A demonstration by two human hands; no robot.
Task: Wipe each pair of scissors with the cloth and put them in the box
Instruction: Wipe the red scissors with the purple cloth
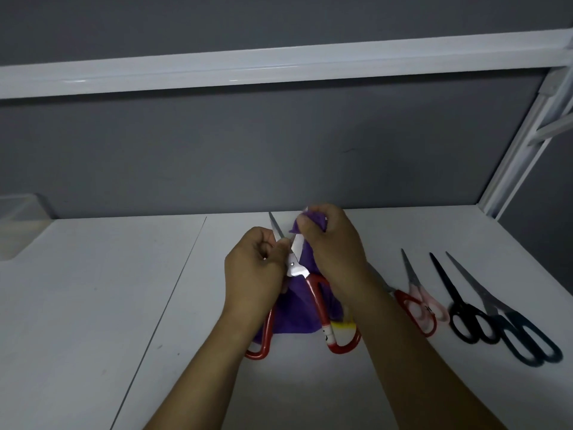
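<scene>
Wide white table (93, 305) fills the view, with a clear plastic box (18, 225) at its far left edge. Dead centre, the left hand (254, 268) has its fingers curled, pinching one blade of the open red-handled scissors (293, 263). The right hand (335, 243) is clamped on the purple cloth (294, 315), bunched over the other blade. Waiting on the right, well away from the box: a second red pair (403, 297), a pink pair (417, 287), a black pair (446, 282) and a dark pair (496, 301).
</scene>
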